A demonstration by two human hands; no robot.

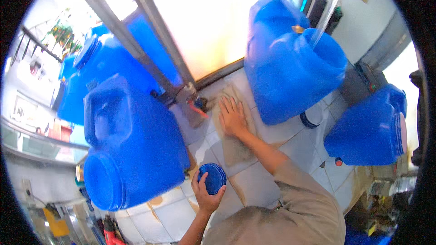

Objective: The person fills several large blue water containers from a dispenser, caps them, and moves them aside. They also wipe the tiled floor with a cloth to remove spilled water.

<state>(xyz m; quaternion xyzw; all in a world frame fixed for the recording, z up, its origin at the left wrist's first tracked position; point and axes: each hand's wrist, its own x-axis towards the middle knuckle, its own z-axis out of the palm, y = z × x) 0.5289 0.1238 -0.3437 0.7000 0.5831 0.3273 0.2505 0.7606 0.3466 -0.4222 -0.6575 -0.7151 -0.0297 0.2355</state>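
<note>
My left hand (207, 198) grips a round blue screw lid (215, 179) by its rim, above the white tiles. Farther from me, my right hand (233, 117) lies flat with its fingers stretched out on a beige cloth (236, 150), which is spread over the tiled surface (254, 183). To the left of both hands a big blue plastic jug (150, 131) rests with its wide round end towards me. On the right of the cloth stands another blue jug (277, 81), its wide mouth uncovered and a clear tube or stream reaching into it.
A tap with a red handle (198, 107) sits beyond the cloth, by a metal frame post (165, 41). A dark-rimmed round lid (312, 117) lies beside the right jug. Farther right is a smaller blue container (365, 129). More blue jugs (109, 59) stand behind at the left.
</note>
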